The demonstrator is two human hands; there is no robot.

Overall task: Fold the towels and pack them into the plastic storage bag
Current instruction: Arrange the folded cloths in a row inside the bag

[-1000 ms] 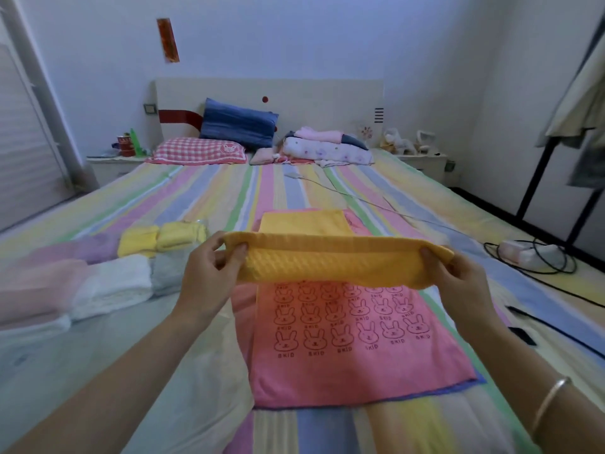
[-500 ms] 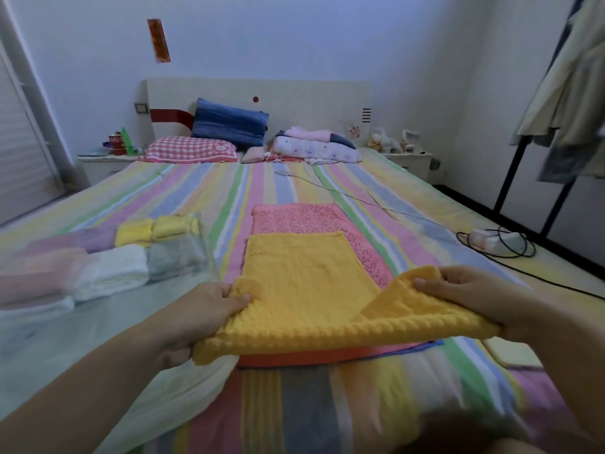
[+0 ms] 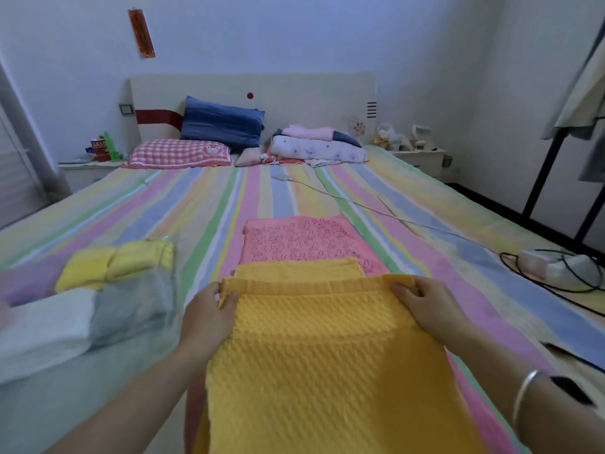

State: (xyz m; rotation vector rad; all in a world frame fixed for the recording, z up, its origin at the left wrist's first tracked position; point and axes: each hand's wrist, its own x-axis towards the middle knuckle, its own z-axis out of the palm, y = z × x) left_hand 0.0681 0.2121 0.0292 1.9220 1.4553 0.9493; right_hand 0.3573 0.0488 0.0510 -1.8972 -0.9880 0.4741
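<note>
An orange-yellow waffle towel (image 3: 320,355) lies on the striped bed in front of me, its upper layer folded forward so that its far edge sits just short of the lower layer's edge. My left hand (image 3: 206,319) pinches the fold's far left corner and my right hand (image 3: 422,306) pinches the far right corner. Under it lies a pink towel (image 3: 304,240) with a rabbit print. On the left lies the clear plastic storage bag (image 3: 131,290), holding folded yellow, grey, white and purple towels.
A white cable (image 3: 376,208) runs across the bed behind the towels. A power strip with black cords (image 3: 556,267) lies at the right edge. Pillows (image 3: 222,122) and folded bedding (image 3: 317,147) sit at the headboard. A clothes rack (image 3: 553,165) stands at the right.
Both hands carried the towel's near edge forward over the lower layer, away from me, and lowered it close to the far edge. The view tilted down and closer.
</note>
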